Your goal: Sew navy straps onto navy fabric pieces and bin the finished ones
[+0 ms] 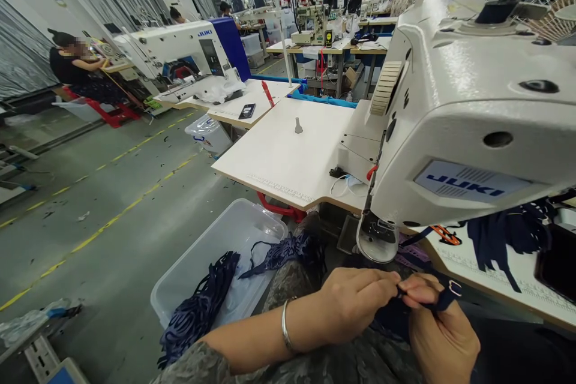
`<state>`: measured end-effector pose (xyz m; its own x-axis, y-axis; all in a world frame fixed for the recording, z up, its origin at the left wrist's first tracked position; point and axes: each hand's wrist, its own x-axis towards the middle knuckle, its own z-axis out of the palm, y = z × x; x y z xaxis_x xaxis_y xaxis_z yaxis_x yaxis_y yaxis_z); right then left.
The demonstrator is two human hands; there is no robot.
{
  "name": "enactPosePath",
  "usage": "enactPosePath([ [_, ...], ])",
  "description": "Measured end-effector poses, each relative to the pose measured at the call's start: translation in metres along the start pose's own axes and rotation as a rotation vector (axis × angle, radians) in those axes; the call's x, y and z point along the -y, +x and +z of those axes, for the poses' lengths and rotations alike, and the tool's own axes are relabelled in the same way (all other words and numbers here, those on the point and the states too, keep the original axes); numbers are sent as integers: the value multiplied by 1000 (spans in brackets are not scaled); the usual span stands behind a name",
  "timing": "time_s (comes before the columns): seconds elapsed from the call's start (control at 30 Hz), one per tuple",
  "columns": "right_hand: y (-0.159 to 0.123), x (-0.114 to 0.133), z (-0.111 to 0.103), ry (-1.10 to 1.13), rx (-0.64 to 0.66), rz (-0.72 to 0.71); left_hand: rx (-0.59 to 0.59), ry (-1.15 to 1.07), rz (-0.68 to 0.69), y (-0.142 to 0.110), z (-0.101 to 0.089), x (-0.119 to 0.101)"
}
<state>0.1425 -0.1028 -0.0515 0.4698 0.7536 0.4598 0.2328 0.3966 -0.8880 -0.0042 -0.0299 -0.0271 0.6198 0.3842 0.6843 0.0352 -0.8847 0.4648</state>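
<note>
Over my lap, just below the sewing machine head (486,132), both hands are pinched together on a narrow navy strap (443,300). My left hand (355,300), with a silver bangle at the wrist, closes its fingertips on one end. Beside it on the right, my right hand (438,324) grips the strap between thumb and fingers. A small metal slider buckle (455,288) shows on the strap past the right fingers. The exact spot where the fingertips meet is partly hidden. More dark fabric lies on my lap beneath the hands.
At my left stands a clear plastic bin (202,240) with navy strap bundles (202,306) over its rim. A white table (279,150) extends ahead. More navy straps (504,240) and orange-handled snips (446,235) lie on the right. A seated person (74,66) works at far left.
</note>
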Motion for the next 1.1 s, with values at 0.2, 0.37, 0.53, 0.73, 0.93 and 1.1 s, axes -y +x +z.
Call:
enactPosePath([
  [0.2,18,0,-11,-363,190,206,-14,-296,-663,4,6,-5],
  [0.37,45,0,-4,-542,330,143,-32,-437,-850,7,4,0],
  [0.53,56,3,12,-613,336,113,-225,185,-582,5,-2,13],
  [0.73,63,-5,11,-545,262,226,-14,477,40,-3,-14,23],
  [0.93,69,-17,9,-274,301,468,332,559,83,3,-24,23],
  [1.1,71,-17,3,-144,276,533,330,444,-32,9,-23,21],
])
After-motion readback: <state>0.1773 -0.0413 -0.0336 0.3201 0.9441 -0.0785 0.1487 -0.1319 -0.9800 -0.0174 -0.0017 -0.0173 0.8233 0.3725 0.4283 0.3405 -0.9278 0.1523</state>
